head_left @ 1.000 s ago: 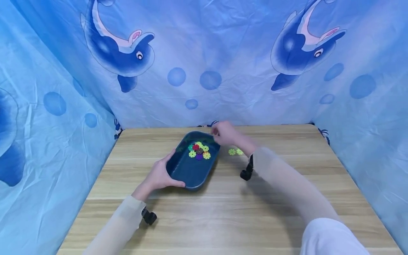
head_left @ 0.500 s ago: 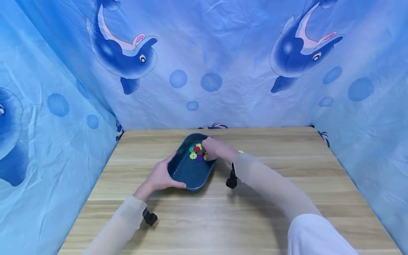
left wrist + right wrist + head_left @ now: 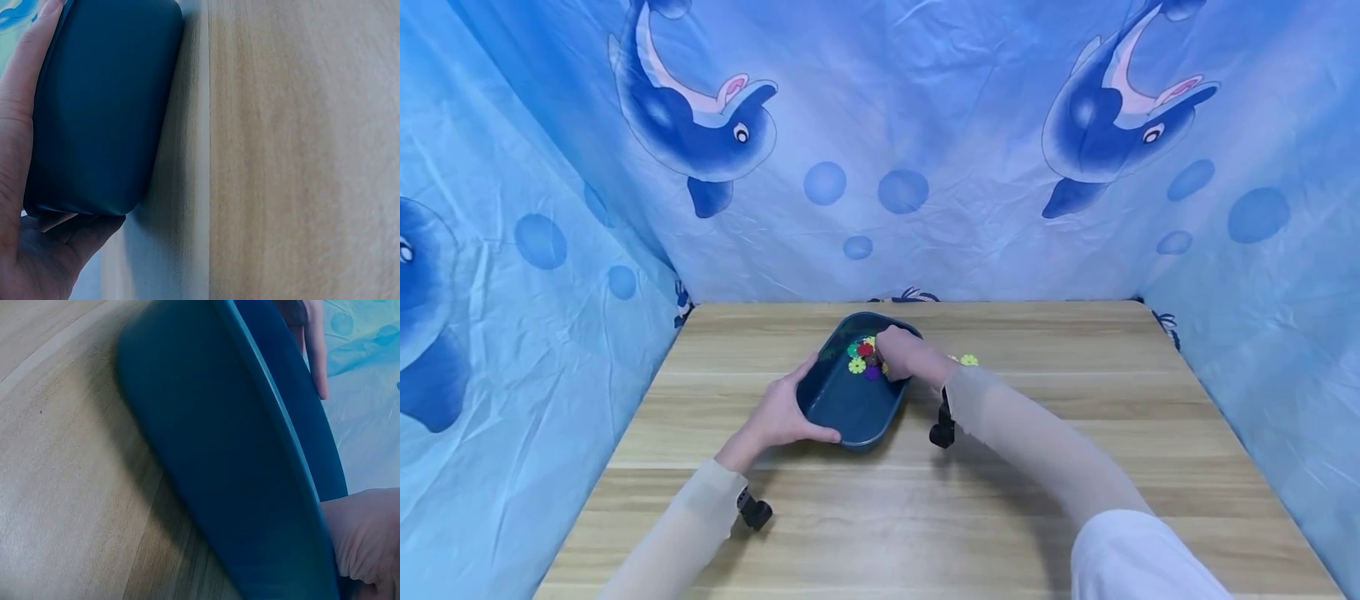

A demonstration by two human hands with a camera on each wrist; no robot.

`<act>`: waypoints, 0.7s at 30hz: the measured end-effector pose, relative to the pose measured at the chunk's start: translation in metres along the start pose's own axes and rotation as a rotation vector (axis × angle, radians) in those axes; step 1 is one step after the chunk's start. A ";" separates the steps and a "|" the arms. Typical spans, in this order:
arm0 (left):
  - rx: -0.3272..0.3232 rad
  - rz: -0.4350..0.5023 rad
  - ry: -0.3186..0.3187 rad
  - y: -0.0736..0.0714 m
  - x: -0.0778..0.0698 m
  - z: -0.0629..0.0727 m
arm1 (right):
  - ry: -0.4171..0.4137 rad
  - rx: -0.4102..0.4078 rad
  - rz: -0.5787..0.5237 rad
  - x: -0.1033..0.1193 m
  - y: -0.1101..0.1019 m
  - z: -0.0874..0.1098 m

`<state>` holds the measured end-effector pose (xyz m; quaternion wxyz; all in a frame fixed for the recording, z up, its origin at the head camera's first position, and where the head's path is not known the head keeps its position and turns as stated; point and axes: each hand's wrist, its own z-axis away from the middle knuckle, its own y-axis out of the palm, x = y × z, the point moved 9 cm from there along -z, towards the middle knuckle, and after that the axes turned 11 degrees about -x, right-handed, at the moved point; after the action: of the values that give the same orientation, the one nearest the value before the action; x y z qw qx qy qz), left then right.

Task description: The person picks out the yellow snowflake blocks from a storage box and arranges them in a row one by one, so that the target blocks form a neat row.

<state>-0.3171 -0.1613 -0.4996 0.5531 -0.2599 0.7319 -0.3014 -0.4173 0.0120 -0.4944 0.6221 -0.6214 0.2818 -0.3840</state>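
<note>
A dark blue plastic tub (image 3: 850, 408) sits tilted on the wooden table. My left hand (image 3: 780, 412) grips its left end, the thumb along the near rim and the fingers round the far side. In the left wrist view the left hand (image 3: 25, 206) lies against the tub's outer wall (image 3: 106, 112). Inside the tub is a small heap of flower-shaped plastic discs, among them a yellow-green disc (image 3: 857, 365), a red disc (image 3: 865, 349) and a purple disc (image 3: 872, 372). My right hand (image 3: 904, 353) reaches over the right rim into this heap. Its fingertips, and anything between them, are hidden.
Yellow-green discs (image 3: 969, 360) lie on the table (image 3: 1075, 417) right of the tub, partly behind the right forearm. A blue dolphin-printed curtain (image 3: 925, 108) stands round the back and sides of the table.
My right hand has come from the tub's far right corner down and left into the heap of discs, then stayed there. The left hand has kept its grip on the tub.
</note>
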 end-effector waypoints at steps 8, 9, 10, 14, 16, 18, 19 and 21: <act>0.004 0.001 0.002 -0.001 -0.002 0.000 | 0.019 -0.028 0.013 -0.001 -0.003 0.004; 0.002 0.002 0.002 -0.001 -0.003 0.000 | 0.017 -0.033 0.018 0.000 -0.004 0.004; 0.001 0.004 0.000 -0.001 -0.003 0.000 | 0.015 -0.036 0.022 0.000 -0.004 0.004; 0.005 0.001 0.001 -0.002 -0.003 0.000 | 0.010 -0.048 0.027 0.002 -0.007 0.005; 0.007 0.000 -0.003 -0.002 -0.002 0.000 | 0.000 -0.056 0.030 0.003 -0.010 0.005; 0.009 0.001 -0.012 -0.002 -0.001 0.000 | -0.018 -0.069 0.027 0.003 -0.015 0.005; 0.009 0.000 -0.014 -0.002 -0.001 0.001 | -0.028 -0.080 0.023 0.003 -0.019 0.005; 0.011 0.002 -0.025 -0.002 0.000 0.001 | -0.038 -0.090 -0.003 0.001 -0.029 0.005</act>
<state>-0.3163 -0.1628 -0.4984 0.5638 -0.2597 0.7237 -0.3014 -0.4161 0.0159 -0.4650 0.5980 -0.6564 0.2861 -0.3600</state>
